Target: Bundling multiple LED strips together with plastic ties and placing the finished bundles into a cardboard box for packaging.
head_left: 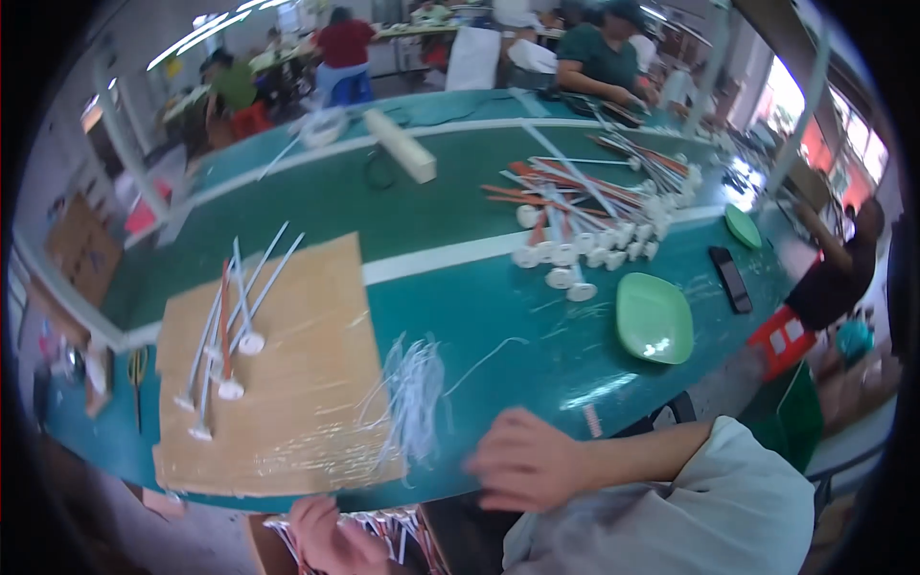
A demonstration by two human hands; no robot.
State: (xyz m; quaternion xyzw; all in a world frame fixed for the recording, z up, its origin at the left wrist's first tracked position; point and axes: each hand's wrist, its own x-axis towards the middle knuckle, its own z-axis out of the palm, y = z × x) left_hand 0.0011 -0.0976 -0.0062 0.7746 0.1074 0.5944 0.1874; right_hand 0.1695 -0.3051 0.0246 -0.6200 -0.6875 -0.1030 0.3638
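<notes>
My left hand (333,539) is at the table's front edge, over a box (259,541) of several white-headed stalks. Its fingers are curled and blurred, so I cannot tell whether anything is in them. Above the table's near edge, my right hand (522,462) reaches leftward with fingers loosely apart and nothing visible in them. Beside it lies a bundle of thin white strings (414,398), partly on a flat cardboard sheet (316,335). On that cardboard rest several thin white and orange sticks (226,321) with round white ends.
A large pile of similar sticks (585,211) lies at the back right. Nearby are a green dish (655,319), a smaller green dish (742,226) and a dark phone (731,279). Scissors (138,379) lie far left, a pale block (400,146) farther back. A co-worker (604,62) sits across the table.
</notes>
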